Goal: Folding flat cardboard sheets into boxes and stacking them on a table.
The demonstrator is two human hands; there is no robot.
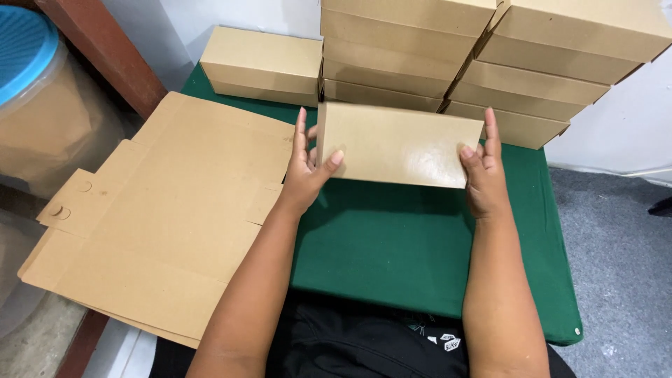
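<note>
I hold a folded brown cardboard box point(397, 143) above the green tablecloth point(406, 238), its broad face tilted toward me. My left hand point(306, 171) grips its left end, thumb on the front face and fingers behind. My right hand point(481, 171) grips its right end the same way. Just behind the held box stand stacks of finished brown boxes.
A pile of flat unfolded cardboard blanks point(161, 217) lies at the left, hanging over the table edge. One closed box point(262, 64) sits at the back left, two tall stacks point(399, 49) point(553, 63) at the back. A blue-lidded plastic tub point(35, 91) stands far left. Grey floor lies right.
</note>
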